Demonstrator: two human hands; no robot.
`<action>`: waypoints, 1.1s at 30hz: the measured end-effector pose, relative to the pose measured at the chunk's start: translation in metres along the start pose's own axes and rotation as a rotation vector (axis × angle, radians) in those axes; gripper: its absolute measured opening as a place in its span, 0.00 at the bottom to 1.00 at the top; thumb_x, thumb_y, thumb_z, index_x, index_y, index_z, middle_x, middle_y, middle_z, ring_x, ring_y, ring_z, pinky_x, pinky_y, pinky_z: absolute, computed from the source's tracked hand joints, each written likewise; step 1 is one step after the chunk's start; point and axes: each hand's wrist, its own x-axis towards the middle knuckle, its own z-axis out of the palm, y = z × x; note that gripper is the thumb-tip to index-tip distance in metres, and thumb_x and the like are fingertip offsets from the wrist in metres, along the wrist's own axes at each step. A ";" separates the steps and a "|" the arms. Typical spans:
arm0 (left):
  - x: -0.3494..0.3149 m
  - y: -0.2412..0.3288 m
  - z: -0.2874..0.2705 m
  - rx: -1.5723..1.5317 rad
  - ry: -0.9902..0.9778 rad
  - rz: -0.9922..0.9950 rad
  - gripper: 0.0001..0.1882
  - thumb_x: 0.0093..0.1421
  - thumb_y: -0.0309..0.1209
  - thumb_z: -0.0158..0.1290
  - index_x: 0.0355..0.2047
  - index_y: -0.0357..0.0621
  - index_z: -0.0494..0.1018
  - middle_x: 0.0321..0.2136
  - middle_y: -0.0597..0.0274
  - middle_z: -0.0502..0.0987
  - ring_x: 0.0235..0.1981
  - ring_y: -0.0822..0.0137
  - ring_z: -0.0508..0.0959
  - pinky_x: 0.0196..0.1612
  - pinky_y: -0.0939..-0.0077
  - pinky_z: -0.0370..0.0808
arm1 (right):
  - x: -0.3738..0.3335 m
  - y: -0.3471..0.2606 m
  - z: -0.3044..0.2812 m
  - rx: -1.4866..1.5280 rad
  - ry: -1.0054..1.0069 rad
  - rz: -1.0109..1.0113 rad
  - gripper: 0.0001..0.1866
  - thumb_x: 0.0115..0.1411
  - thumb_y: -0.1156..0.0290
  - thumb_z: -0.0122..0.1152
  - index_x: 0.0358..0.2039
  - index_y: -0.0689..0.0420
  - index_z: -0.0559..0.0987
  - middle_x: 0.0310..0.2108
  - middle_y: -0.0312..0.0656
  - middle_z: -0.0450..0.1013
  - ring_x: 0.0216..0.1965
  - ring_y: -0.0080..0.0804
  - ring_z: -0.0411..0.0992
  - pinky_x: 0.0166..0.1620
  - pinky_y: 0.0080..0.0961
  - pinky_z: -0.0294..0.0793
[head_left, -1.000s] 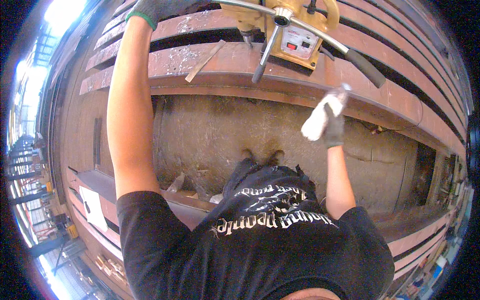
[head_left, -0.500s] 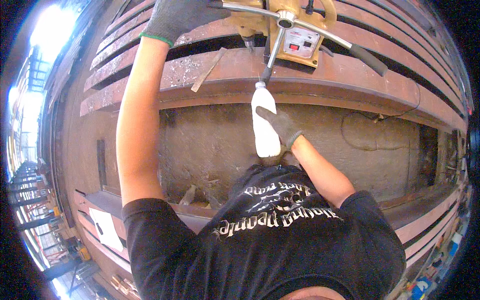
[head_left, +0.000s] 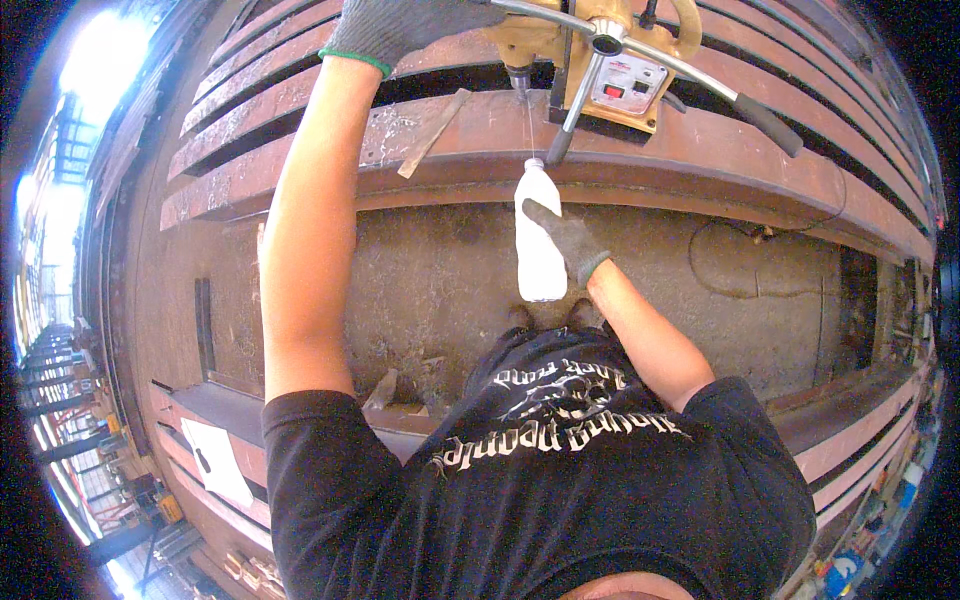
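Observation:
My right hand [head_left: 570, 240], in a dark grey knit glove, is wrapped round a white plastic bottle [head_left: 540, 255]. The bottle's narrow tip points away from me, and a thin stream of liquid runs from it toward the bit under the drill chuck [head_left: 519, 80]. At the upper edge my left hand [head_left: 415, 30], gloved in grey with a green cuff, grips the end of one metal feed lever [head_left: 545, 14]; its fingers are partly cut off. This lever joins the hub of a yellow portable drill press [head_left: 640, 122] with a red switch, standing on a steel beam [head_left: 330, 165].
A thin flat strip [head_left: 433, 135] lies on the beam left of the drill. Several rust-red beams run side by side beyond it. A dark cable [head_left: 700, 265] loops over the floor [head_left: 430, 280] at right. Behind me at left, a white sheet [head_left: 218, 460] lies on more beams.
The drill, my left hand and the bottle appear farther right in the picture, and the view has shifted slightly. The levers have turned a little clockwise. The thin stream shows more clearly now.

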 end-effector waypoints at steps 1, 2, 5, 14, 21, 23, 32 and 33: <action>0.000 0.000 0.000 0.007 -0.002 0.001 0.22 0.55 0.55 0.60 0.25 0.49 0.82 0.22 0.53 0.80 0.26 0.50 0.82 0.31 0.57 0.78 | 0.001 0.002 0.000 -0.015 -0.011 -0.009 0.29 0.59 0.48 0.73 0.47 0.62 0.82 0.36 0.42 0.81 0.32 0.30 0.80 0.37 0.30 0.82; -0.001 -0.002 0.001 0.002 0.011 0.013 0.22 0.55 0.55 0.61 0.24 0.48 0.82 0.22 0.53 0.80 0.27 0.50 0.82 0.31 0.56 0.78 | 0.004 0.004 0.000 -0.030 -0.023 -0.019 0.29 0.59 0.48 0.73 0.47 0.62 0.81 0.36 0.42 0.81 0.32 0.30 0.81 0.37 0.30 0.82; -0.001 -0.005 0.004 -0.008 0.036 0.042 0.23 0.54 0.55 0.61 0.24 0.47 0.82 0.22 0.53 0.80 0.27 0.50 0.82 0.31 0.56 0.77 | 0.008 0.009 0.000 -0.078 0.007 -0.029 0.28 0.58 0.47 0.74 0.45 0.61 0.83 0.35 0.42 0.82 0.32 0.31 0.81 0.37 0.30 0.81; -0.002 -0.002 0.005 -0.020 0.050 0.035 0.23 0.54 0.56 0.61 0.24 0.48 0.81 0.22 0.54 0.80 0.27 0.51 0.83 0.31 0.57 0.77 | 0.003 0.009 0.001 -0.201 0.081 -0.003 0.36 0.55 0.42 0.74 0.45 0.67 0.83 0.36 0.47 0.83 0.34 0.35 0.82 0.39 0.33 0.82; 0.001 0.002 0.009 -0.032 0.020 -0.010 0.23 0.55 0.57 0.61 0.24 0.49 0.82 0.22 0.55 0.81 0.27 0.52 0.83 0.30 0.60 0.78 | 0.010 0.022 -0.011 -0.022 0.036 -0.024 0.32 0.56 0.39 0.72 0.42 0.60 0.84 0.33 0.42 0.82 0.31 0.33 0.81 0.35 0.33 0.81; 0.005 -0.008 0.034 -0.031 0.087 0.079 0.20 0.57 0.52 0.62 0.31 0.46 0.81 0.26 0.53 0.82 0.30 0.50 0.83 0.34 0.59 0.79 | 0.016 0.030 -0.018 -0.211 0.073 -0.029 0.29 0.58 0.40 0.71 0.40 0.57 0.84 0.30 0.39 0.82 0.29 0.30 0.80 0.34 0.32 0.81; -0.003 0.011 0.019 -0.055 -0.050 -0.097 0.16 0.51 0.44 0.67 0.26 0.43 0.78 0.23 0.48 0.80 0.27 0.47 0.81 0.31 0.56 0.74 | -0.026 -0.008 -0.029 -0.334 0.032 -0.143 0.36 0.54 0.37 0.72 0.48 0.58 0.84 0.38 0.43 0.83 0.38 0.34 0.80 0.42 0.33 0.79; -0.001 0.017 0.016 -0.086 -0.024 -0.089 0.16 0.51 0.43 0.67 0.26 0.44 0.78 0.23 0.49 0.80 0.27 0.47 0.81 0.31 0.56 0.74 | -0.030 -0.009 -0.031 -0.302 0.026 -0.163 0.36 0.54 0.37 0.72 0.48 0.58 0.84 0.39 0.42 0.83 0.39 0.34 0.81 0.43 0.33 0.79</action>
